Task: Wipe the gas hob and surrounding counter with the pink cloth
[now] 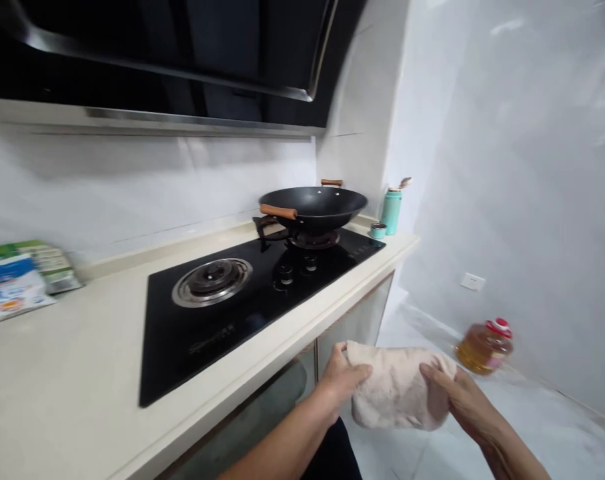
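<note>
A pale beige cloth (395, 387), folded over, is stretched between my two hands in front of the counter's front edge. My left hand (343, 375) pinches its left upper corner, thumb on top. At the opposite side, my right hand (455, 390) grips the cloth's right edge, its thumb lying across the near face. The fingers behind the cloth are partly hidden. Beyond the hands, a black gas stove (252, 320) is set into the counter, and a black wok (315, 207) with wooden handles stands on its right burner.
A turquoise bottle (391, 212) and small turquoise cup (378, 231) stand at the counter's right end. Food packets (17, 283) lie at the left. The range hood (182, 60) hangs above. On the floor at right is a large oil jug (485, 347) with a red cap.
</note>
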### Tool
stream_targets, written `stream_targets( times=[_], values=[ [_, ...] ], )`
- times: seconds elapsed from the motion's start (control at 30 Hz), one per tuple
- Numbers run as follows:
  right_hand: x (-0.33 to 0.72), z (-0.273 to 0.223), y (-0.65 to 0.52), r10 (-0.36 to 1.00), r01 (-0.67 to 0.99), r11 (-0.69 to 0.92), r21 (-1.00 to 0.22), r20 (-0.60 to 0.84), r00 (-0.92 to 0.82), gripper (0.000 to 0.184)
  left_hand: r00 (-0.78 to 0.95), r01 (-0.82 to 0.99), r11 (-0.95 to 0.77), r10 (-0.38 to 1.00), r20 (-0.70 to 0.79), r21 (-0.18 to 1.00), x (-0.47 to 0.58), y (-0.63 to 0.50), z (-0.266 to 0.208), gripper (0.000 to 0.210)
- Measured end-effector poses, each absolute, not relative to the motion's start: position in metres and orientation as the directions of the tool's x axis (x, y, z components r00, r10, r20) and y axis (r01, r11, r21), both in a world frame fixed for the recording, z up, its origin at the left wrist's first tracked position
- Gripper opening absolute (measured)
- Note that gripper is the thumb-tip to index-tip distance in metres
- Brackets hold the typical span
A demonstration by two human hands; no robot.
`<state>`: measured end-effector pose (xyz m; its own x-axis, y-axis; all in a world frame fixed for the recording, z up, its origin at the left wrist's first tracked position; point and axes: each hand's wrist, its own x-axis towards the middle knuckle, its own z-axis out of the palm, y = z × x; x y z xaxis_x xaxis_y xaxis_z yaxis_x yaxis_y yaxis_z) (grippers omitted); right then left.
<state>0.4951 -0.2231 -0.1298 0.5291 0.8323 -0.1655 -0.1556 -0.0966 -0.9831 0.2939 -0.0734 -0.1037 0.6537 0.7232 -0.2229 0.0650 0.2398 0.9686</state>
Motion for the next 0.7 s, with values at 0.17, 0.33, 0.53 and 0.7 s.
stream_targets(
  times=[0.17, 0.33, 0.53, 0.7],
  values=[
    [0.479, -0.098, -0.21, 0.914, 0.096, -0.154, -0.983, -0.105, 0.391, 0.052, 0.673, 0.046, 0.056, 0.737, -0.072, 0.997, 0.233, -0.085, -0.077, 0.093],
    [0.436, -0.049, -0.181, 0.977, 0.071, -0.047, -0.996, -0.031, 0.209, 0.047, 0.556, 0.262, -0.251, 0.829, 0.067, 0.932, 0.158, -0.089, -0.021, 0.057],
    [0.352, 0.013, -0.088, 0.994, -0.061, 0.106, -0.992, 0.106, -0.002, 0.046, 0.285, 0.357, -0.308, 0.935, 0.212, 0.882, 0.083, -0.059, 0.053, 0.055],
    [0.291, 0.029, 0.014, 0.981, 0.173, 0.19, -0.966, 0.192, -0.008, 0.04, -0.034, 0.276, -0.171, 0.982, 0.187, 0.946, 0.035, -0.003, 0.078, 0.063]
  ],
)
